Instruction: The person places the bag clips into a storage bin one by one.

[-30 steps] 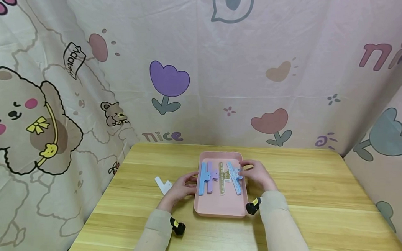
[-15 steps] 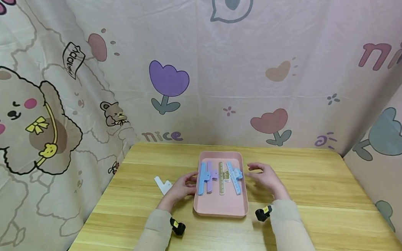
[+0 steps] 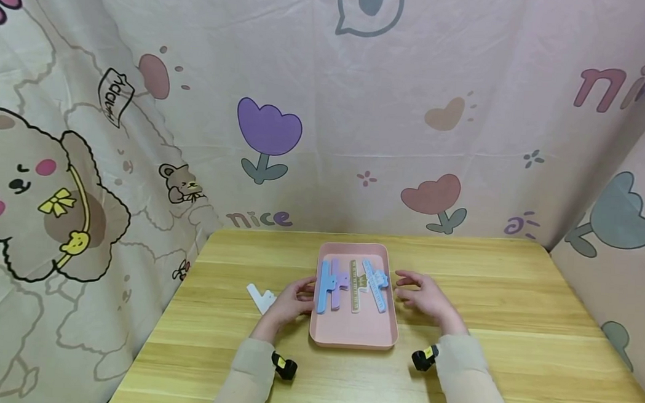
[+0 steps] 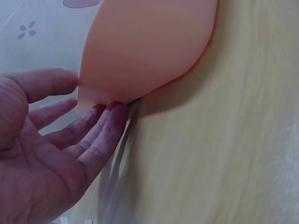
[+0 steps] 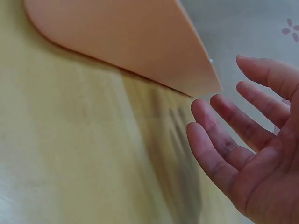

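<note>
A pink tray (image 3: 354, 334) lies on the table with several long clips in it. From left to right these are a blue clip (image 3: 323, 295), a purple clip (image 3: 335, 298), a clear clip with gold marks (image 3: 355, 299) and a slanted light blue clip (image 3: 375, 291). My left hand (image 3: 288, 301) touches the tray's left side, fingertips against the outer wall and thumb at the rim. To the right of the tray, my right hand (image 3: 424, 295) holds nothing; its fingers are relaxed, a small gap from the wall. In the right wrist view these fingers (image 5: 224, 140) point toward the tray.
A white clip (image 3: 260, 297) lies on the wooden table (image 3: 514, 336) left of the tray, partly hidden by my left hand. Behind the table hangs a printed cloth (image 3: 361, 105), and more cloth hangs at both sides.
My right hand has let go of the light blue clip at the tray's right edge and moved right, then slightly down. My left hand, the tray and the clips have stayed in place.
</note>
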